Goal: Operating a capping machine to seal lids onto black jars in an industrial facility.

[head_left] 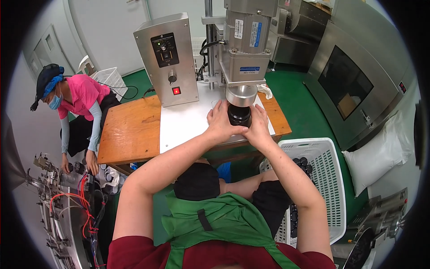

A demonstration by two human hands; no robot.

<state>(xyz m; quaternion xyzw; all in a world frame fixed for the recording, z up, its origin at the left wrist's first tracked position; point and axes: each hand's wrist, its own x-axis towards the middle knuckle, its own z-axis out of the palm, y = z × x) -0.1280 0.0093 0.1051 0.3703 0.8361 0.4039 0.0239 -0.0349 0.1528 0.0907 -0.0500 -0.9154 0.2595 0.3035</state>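
Observation:
Under the round metal head (242, 95) of a capping machine stands a black jar (239, 116). My left hand (221, 123) is wrapped round its left side, and my right hand (256, 128) curves round its right side. Both thumbs meet at the front, near the jar's base. The jar looks upright, with its top at or just below the metal head; I cannot tell whether they touch. A grey motor (249, 42) sits above the head. To the left stands the metal control box (166, 60) with a lit red switch.
A white plate (179, 130) covers part of the wooden table (127, 130). At my right, a white basket (329, 179) holds several black jars or lids (303, 166). A white sack (380, 150) leans by a steel cabinet (358, 80). At left, a person (83, 96) works beside machinery (67, 206) with orange tubing.

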